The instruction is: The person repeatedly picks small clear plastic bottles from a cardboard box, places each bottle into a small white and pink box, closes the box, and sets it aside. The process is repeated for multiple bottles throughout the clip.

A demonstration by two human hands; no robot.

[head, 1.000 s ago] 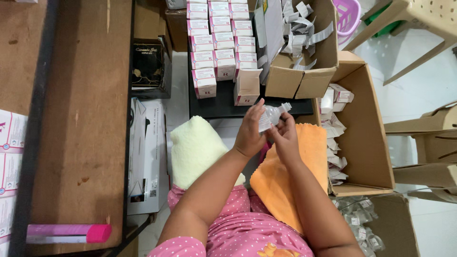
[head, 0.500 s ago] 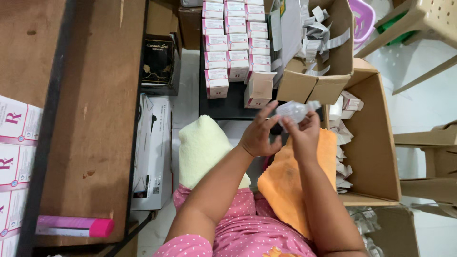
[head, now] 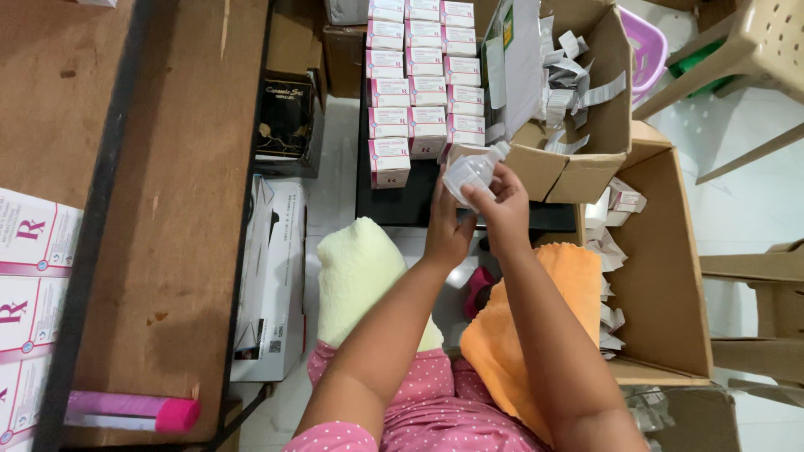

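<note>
Both of my hands hold one small clear plastic bottle with a pale cap [head: 474,170] in front of me. My left hand [head: 446,228] grips it from below and the left. My right hand [head: 503,205] pinches it from the right with the fingertips. Just beyond the bottle stand rows of small white and pink cartons [head: 416,84] on a black surface [head: 394,205]. One carton [head: 389,161] stands alone at the near end of the rows.
An open cardboard box of folded paper leaflets [head: 578,92] is at the upper right. A larger cardboard box [head: 662,268] sits at my right. Yellow [head: 360,272] and orange [head: 548,322] cloths cover my knees. A wooden table [head: 167,209] lies left, with a pink-capped tube [head: 130,413].
The view has shifted, so the cartons and boxes sit further right and closer. My hands still hold the bottle, now turned with the cap pointing up and right.
</note>
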